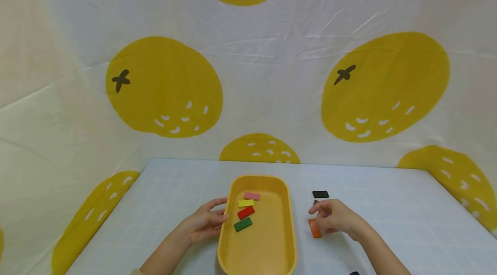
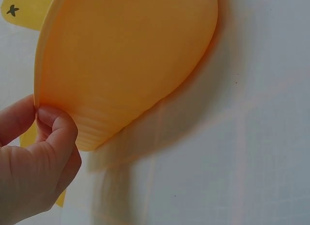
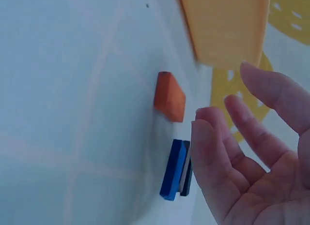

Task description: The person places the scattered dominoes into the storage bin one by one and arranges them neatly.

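A yellow tray [image 1: 293,240] stands on the table, and my left hand [image 1: 203,223] pinches its left rim between thumb and fingers. Inside it, toward the left wall, lie a pink block [image 1: 251,196], a yellow block [image 1: 246,203], a red block [image 1: 246,212] and a green block [image 1: 243,224]. To the tray's right my right hand [image 1: 338,218] hovers with loosely bent fingers and nothing between them. Nearest to it is an orange block [image 1: 313,231]. A blue block [image 3: 173,172] shows in the right wrist view, mostly hidden by the hand in the head view.
Beyond the right hand lies a black block [image 1: 320,194], with another dark block [image 1: 316,202] partly behind the fingers. A small black object [image 1: 354,273] pokes in at the bottom edge. Fabric with yellow fruit prints [image 1: 272,93] encloses the table's back and sides.
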A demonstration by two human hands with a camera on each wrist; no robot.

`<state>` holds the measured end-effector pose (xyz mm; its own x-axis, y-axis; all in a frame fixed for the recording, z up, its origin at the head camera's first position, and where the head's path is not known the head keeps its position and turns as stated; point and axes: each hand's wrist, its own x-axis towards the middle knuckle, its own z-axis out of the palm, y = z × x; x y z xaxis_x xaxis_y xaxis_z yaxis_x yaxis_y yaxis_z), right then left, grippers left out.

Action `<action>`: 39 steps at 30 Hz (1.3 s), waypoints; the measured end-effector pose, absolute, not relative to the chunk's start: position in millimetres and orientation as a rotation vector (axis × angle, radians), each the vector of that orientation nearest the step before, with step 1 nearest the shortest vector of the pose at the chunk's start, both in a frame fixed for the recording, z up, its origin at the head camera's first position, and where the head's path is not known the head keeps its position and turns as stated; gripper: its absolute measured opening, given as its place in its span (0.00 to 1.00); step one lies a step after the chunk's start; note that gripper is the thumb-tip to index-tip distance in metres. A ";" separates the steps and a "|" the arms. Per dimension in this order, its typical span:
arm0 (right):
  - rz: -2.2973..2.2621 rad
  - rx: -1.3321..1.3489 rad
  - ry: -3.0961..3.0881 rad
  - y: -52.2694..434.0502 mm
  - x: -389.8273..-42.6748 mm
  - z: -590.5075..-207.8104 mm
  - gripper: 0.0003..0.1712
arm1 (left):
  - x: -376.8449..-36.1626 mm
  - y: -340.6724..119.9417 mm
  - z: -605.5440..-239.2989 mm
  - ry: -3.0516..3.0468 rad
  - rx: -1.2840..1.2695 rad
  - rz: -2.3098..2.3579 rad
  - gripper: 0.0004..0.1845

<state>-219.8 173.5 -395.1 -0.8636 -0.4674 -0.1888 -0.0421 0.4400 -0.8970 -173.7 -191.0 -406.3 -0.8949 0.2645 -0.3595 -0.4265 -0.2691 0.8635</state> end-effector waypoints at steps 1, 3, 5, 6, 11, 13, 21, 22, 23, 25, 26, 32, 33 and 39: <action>-1.389 -0.404 2.304 175.9 -218.2 -396.7 0.18 | -173.9 -191.1 -406.2 1.565 -0.202 2.198 0.34; -1.354 -0.344 2.346 179.7 -215.9 -399.4 0.18 | -174.2 -191.6 -406.3 1.571 -0.203 2.198 0.34; -1.316 -0.295 2.400 182.2 -214.8 -402.9 0.19 | -175.0 -192.0 -406.7 1.570 -0.201 2.198 0.34; -1.298 -0.274 2.429 183.0 -214.4 -405.1 0.20 | -175.5 -192.1 -406.8 1.568 -0.197 2.197 0.34; -1.227 -0.256 2.544 180.4 -212.3 -418.4 0.23 | -176.6 -191.7 -406.9 1.566 -0.180 2.197 0.34; -1.191 -0.237 2.594 175.6 -211.6 -422.2 0.24 | -176.2 -191.5 -406.5 1.567 -0.184 2.194 0.34; -0.947 -0.117 2.791 157.7 -209.3 -421.3 0.26 | -176.7 -190.3 -405.0 1.582 -0.180 2.192 0.33; -0.918 -0.123 2.804 156.8 -208.8 -421.1 0.26 | -176.6 -190.1 -404.9 1.589 -0.180 2.188 0.33; -0.896 -0.126 2.811 155.9 -208.3 -421.0 0.26 | -176.5 -190.0 -405.0 1.592 -0.181 2.185 0.33; -0.873 -0.127 2.813 154.7 -207.4 -421.0 0.26 | -175.9 -190.0 -405.0 1.594 -0.186 2.184 0.33; -0.865 -0.130 2.814 154.2 -207.1 -420.9 0.25 | -175.6 -190.1 -405.0 1.594 -0.188 2.184 0.33; -0.846 -0.106 2.801 153.8 -206.5 -419.2 0.23 | -174.6 -190.1 -404.7 1.601 -0.185 2.182 0.33; -0.843 -0.095 2.794 154.0 -206.5 -418.9 0.22 | -174.5 -190.1 -404.6 1.602 -0.185 2.180 0.33; -0.848 -0.086 2.763 155.4 -205.7 -418.8 0.21 | -173.3 -189.6 -403.6 1.608 -0.198 2.170 0.33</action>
